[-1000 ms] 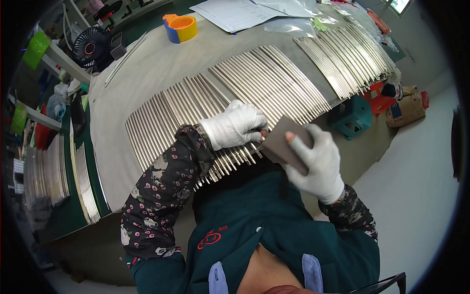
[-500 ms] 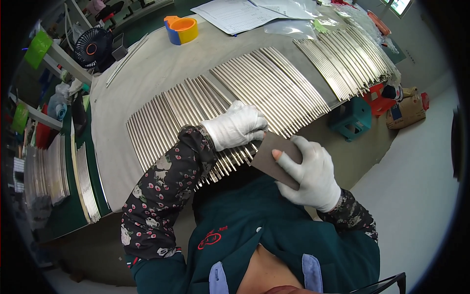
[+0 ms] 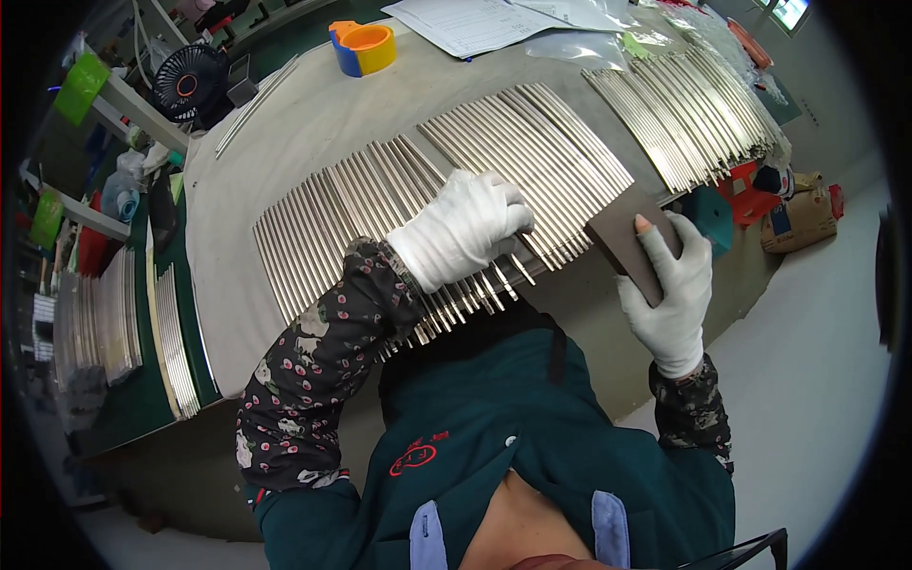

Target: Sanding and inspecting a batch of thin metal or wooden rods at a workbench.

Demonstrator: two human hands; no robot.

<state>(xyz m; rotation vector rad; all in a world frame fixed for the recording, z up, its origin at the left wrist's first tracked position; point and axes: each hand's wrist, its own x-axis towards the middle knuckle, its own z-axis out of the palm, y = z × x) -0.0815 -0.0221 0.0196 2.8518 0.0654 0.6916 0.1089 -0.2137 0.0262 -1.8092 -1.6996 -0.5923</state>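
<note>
A grey-brown rectangular block (image 3: 624, 237) is in the right hand (image 3: 670, 299), off the near right edge of the table (image 3: 223, 237). That hand's gloved fingers are closed around the block, with the thumb laid on its upper face (the thumb's tip is bare). The left hand (image 3: 464, 231) lies over the slim metal rods (image 3: 328, 214), its fingers curled and close together; whether they pinch a rod I cannot tell. A few rod ends jut out beneath it on the near side.

Right of the left hand spreads another row of rods (image 3: 546, 157), laid side by side and running from far to near. Farther right, well apart from that row, is a dense batch of rods (image 3: 679, 119). At the far left lie a few loose rods (image 3: 255, 106), with a dark fan (image 3: 189, 85) just beyond. On the far side stand a blue, yellow and orange tape dispenser (image 3: 369, 52) and, to its right, printed sheets (image 3: 465, 27). Beyond the table's right edge are a red stool (image 3: 743, 195) and a cardboard box (image 3: 801, 223) (partly crumpled).
</note>
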